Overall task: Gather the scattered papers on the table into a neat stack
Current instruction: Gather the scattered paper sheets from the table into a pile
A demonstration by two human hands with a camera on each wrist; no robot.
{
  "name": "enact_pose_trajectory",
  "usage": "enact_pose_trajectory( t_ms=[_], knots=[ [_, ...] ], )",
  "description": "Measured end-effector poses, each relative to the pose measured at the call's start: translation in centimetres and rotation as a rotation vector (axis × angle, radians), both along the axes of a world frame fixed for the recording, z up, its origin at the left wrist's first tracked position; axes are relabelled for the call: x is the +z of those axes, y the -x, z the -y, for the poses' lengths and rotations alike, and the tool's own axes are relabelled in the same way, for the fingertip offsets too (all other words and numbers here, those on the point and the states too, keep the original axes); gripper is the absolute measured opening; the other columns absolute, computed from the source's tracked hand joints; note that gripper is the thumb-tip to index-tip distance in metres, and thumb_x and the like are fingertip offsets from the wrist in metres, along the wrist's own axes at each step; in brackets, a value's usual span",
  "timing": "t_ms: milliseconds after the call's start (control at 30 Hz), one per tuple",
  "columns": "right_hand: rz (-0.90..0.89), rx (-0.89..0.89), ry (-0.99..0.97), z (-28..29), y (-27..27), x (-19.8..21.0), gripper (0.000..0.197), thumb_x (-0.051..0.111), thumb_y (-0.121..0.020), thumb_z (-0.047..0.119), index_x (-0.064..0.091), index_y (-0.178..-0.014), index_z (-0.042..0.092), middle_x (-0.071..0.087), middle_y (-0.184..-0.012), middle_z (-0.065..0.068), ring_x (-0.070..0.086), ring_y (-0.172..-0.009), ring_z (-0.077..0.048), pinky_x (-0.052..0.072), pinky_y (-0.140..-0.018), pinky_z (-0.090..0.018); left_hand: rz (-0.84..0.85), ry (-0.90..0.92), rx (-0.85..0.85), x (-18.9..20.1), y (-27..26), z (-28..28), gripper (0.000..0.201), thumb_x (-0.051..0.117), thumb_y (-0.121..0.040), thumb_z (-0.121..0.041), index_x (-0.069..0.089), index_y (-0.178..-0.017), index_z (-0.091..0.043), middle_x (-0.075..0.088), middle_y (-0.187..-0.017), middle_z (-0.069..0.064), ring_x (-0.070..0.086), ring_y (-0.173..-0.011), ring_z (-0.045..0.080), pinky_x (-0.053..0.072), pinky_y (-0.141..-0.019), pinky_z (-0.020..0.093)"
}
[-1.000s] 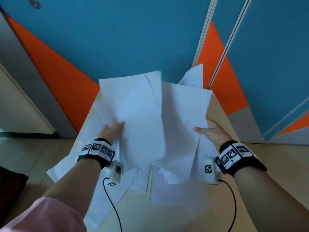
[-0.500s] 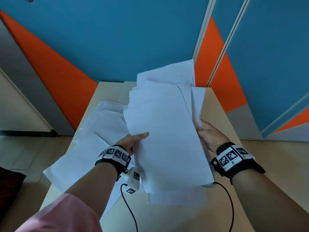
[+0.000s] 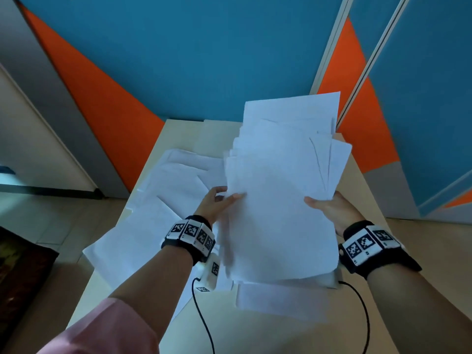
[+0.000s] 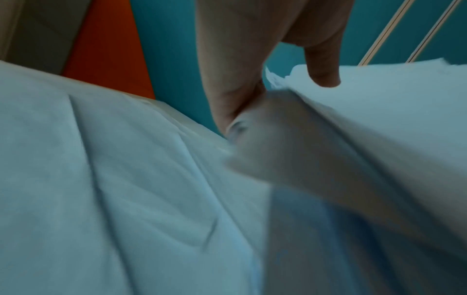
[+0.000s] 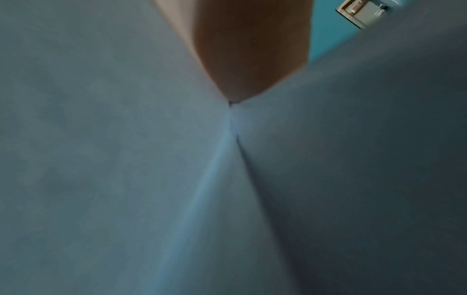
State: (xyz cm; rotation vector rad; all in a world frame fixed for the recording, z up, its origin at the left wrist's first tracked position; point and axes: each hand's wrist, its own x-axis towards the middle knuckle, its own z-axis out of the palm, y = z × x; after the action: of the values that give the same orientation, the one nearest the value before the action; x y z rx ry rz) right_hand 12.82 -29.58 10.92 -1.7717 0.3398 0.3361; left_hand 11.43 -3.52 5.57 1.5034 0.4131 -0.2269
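While both hands grip it, paper bundle (image 3: 278, 200) raised | left hand (image 3: 213, 204) pinches edge | right hand (image 3: 332, 210) pinches edge | loose sheets (image 3: 163, 200) on worktop (image 3: 178, 129)

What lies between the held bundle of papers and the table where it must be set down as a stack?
Loose sheets still cover the table under and left of the bundle that the left hand and right hand hold; one more sheet lies directly below it.
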Motion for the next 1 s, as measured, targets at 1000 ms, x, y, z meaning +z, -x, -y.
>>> enact_pose_trajectory(
  t_ms=[1000],
  knots=[
    [0.008,0.060,0.179,0.0,-2.2,1.1,0.057,0.073,-0.077,0.031,0.053,-0.126,0.010,0.063,-0.124,-0.008,0.061,-0.109,-0.031,0.046,-0.099,-0.051,-0.369,-0.420,0.609,-4.2,12.1,-13.8,0.029,0.062,-0.087,-0.020,0.063,-0.109,-0.002,0.064,-0.100,0.020,0.057,-0.082,0.029,0.040,-0.071,0.030]
  ],
)
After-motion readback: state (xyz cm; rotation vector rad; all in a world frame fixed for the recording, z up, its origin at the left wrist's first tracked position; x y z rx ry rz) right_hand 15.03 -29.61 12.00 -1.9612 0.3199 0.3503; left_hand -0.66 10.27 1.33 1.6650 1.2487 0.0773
